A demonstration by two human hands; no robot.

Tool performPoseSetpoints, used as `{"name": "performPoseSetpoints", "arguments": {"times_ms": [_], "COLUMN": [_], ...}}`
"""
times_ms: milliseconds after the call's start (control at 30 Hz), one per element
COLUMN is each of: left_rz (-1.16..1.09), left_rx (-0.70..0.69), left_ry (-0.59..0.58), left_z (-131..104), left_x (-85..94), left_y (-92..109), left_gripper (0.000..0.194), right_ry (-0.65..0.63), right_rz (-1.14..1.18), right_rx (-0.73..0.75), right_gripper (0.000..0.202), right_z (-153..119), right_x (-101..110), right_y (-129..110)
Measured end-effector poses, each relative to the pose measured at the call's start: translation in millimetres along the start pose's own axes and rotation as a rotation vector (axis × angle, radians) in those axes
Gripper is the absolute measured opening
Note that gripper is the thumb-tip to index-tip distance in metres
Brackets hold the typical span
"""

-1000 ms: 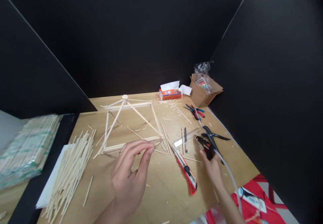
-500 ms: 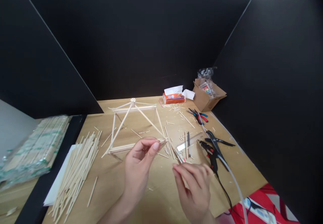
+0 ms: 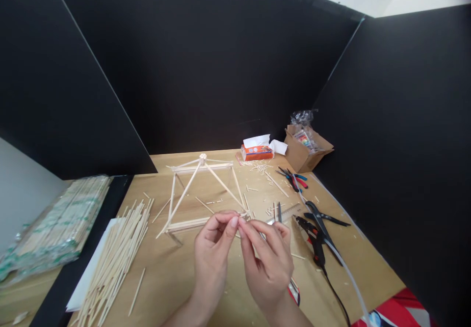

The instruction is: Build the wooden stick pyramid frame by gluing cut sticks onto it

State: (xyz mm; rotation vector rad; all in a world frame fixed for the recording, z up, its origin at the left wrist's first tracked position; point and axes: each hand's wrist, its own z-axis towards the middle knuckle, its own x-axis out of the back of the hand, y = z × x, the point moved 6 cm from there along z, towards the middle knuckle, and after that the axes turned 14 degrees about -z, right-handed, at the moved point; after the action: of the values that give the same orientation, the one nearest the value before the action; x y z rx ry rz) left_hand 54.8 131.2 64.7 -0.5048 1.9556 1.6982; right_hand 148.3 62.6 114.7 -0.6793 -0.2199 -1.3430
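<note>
My left hand (image 3: 213, 253) and my right hand (image 3: 267, 256) meet at their fingertips above the front of the table. Both have thumb and fingers pinched together; whatever small thing lies between them is too hidden to make out. Just behind the fingertips stands a frame of thin wooden sticks (image 3: 186, 189), with slanting sticks rising to a bundled peak. Its near right corner is partly covered by my fingers. Under my right hand, a tool with a red and black end (image 3: 294, 291) shows only in part.
Loose wooden sticks (image 3: 114, 263) lie piled on white paper at left, beside bagged sticks (image 3: 62, 224). To the right are a glue gun (image 3: 312, 238), black clamp-like tool (image 3: 322, 221), pliers (image 3: 293, 177) and ruler (image 3: 290, 214). A tissue pack (image 3: 257, 151) and cardboard box (image 3: 305, 152) stand behind.
My right hand has moved left and up until its fingertips meet those of my left hand. The view has shifted slightly, so the scene sits lower and further right.
</note>
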Motion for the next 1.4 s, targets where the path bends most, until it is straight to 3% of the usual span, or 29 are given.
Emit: {"name": "performPoseSetpoints", "arguments": {"times_ms": [333, 500, 633, 767, 900, 1033, 1233, 1300, 1400], "left_rz": [-0.088, -0.036, 0.145, 0.268, 0.347, 0.523, 0.905, 0.976, 1.06], "left_rx": [0.037, -0.044, -0.156, -0.142, -0.151, -0.174, -0.314, -0.411, -0.582], "left_ry": [0.004, 0.0, -0.13, -0.298, -0.395, -0.474, -0.695, -0.696, -0.545], "left_z": [0.5, -6.8, -14.7, -19.7, -25.4, -30.8, -50.5, -55.2, -46.3], "left_x": [5.9, 8.6, -3.6, -18.4, -25.2, -28.3, -34.2, -32.3, -25.0], "left_y": [-8.3, -9.5, 2.2, 6.6, 5.3, 1.6, -0.3, 5.7, 21.4], "left_gripper": [0.017, 0.019, 0.024, 0.029, 0.033, 0.039, 0.047, 0.042, 0.035], "right_ry": [0.002, 0.068, 0.002, -0.126, -0.186, -0.172, -0.106, -0.131, -0.175], "right_rz": [0.06, 0.142, 0.322, 0.537, 0.758, 0.876, 0.795, 0.816, 0.89], "right_rx": [-0.019, -0.088, -0.305, -0.608, -0.81, -1.025, -1.205, -1.244, -1.251], "right_gripper": [0.034, 0.036, 0.031, 0.016, 0.005, 0.012, 0.028, 0.03, 0.027], "right_z": [1.6, 0.5, -5.7, -17.6, -28.0, -37.0, -35.2, -35.4, -37.6], "right_x": [-8.6, -5.1, -11.2, -24.9, -35.6, -43.4, -47.6, -51.8, -59.3], "right_y": [4.4, 11.7, 30.5, 53.9, 66.1, 74.6, 84.3, 83.1, 76.2]}}
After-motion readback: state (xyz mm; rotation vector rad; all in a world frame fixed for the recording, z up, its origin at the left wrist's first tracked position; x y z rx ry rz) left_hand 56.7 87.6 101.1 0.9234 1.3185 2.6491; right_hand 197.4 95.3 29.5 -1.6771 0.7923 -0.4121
